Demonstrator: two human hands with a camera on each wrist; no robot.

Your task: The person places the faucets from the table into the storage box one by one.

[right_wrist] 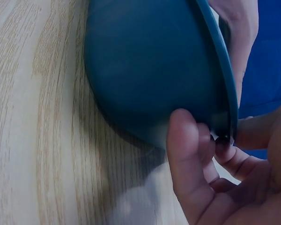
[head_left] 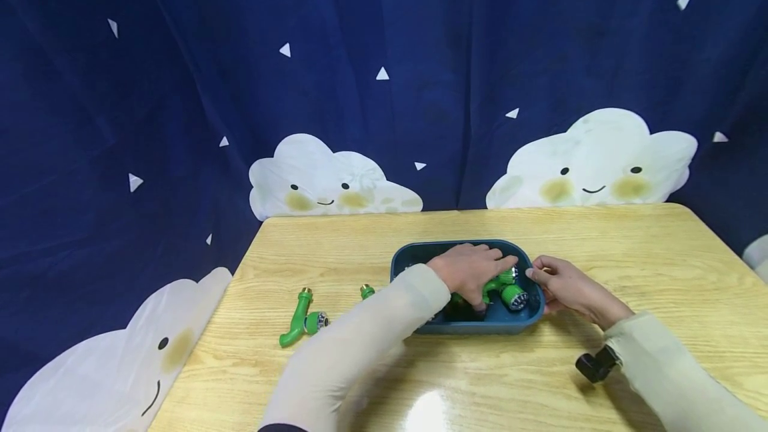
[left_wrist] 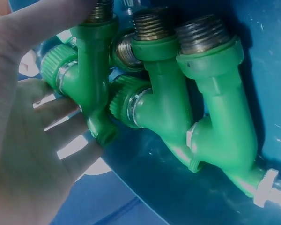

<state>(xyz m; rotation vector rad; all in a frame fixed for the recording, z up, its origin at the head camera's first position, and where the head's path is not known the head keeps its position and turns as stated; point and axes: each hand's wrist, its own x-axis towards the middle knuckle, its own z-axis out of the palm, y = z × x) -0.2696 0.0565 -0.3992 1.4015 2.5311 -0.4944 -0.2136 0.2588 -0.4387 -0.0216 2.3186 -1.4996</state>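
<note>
My left hand point(head_left: 471, 271) reaches down into a dark teal plastic bin point(head_left: 498, 328) that holds several green faucets point(head_left: 513, 297) with ribbed knobs and brass threaded ends. In the left wrist view, its fairly straight fingers lie beside the leftmost faucet point(left_wrist: 91, 70), and the thumb crosses over that faucet's threaded end. Two more faucets point(left_wrist: 171, 93) lie to the right of it in that view. At the bin's right end, my right hand point(head_left: 573, 292) pinches the rim; the right wrist view shows the rim point(right_wrist: 232, 101) between the thumb and fingers.
On the light wood table point(head_left: 630, 245), a green faucet point(head_left: 298, 319) lies left of the bin. Another faucet point(head_left: 367, 291) is mostly hidden behind the left sleeve point(head_left: 354, 345). A dark blue curtain point(head_left: 384, 112) with clouds hangs behind the table.
</note>
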